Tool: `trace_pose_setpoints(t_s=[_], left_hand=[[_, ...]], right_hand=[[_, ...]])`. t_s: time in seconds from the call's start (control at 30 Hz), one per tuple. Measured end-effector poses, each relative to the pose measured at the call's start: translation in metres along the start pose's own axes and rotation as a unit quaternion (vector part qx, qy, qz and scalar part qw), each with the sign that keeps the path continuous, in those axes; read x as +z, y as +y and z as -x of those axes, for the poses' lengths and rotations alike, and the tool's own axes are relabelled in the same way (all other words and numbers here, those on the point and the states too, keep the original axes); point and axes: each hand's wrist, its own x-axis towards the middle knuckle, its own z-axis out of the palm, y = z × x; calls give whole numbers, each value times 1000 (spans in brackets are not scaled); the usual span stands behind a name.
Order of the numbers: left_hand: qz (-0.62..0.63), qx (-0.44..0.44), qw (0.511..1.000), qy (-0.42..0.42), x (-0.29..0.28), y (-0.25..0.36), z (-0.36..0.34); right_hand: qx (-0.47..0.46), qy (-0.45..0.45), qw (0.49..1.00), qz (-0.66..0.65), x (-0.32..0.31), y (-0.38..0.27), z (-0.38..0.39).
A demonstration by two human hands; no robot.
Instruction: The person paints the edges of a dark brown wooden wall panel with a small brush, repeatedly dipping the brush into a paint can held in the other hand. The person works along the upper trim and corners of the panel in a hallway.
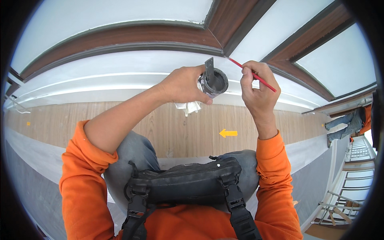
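the left hand (186,85), curved around it, grips a round dark grey can (205,87); the right hand (260,86) pinches a thin red brush-like stick (236,63). ahead of both, the brown wooden frame (172,35) has dark grey edging (172,46), seemingly mostly coated; what remains, i cannot tell.

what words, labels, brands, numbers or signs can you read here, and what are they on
Words, labels, brands, numbers: none readable.
Sign: a plain yellow arrow pointing left, on the wood-look floor.
Small yellow mark at far left: too small to read.
Can: any print is too small to read.
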Motion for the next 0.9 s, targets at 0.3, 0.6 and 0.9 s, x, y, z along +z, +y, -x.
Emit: trace_pose_setpoints(t_s=[0.3, 0.6, 0.9], left_hand=[[-35, -14, 997, -63, -1, 3, 8], [-22, -8, 998, -59, 4, -4, 3], [20, -6, 998, -62, 7, -11, -6]], right_hand=[[-10, -2, 994, -108, 26, -13, -10], [0, 19, 999, -44, 6, -3, -5], [-16, 92, 996, -7, -12, 2, -12]])
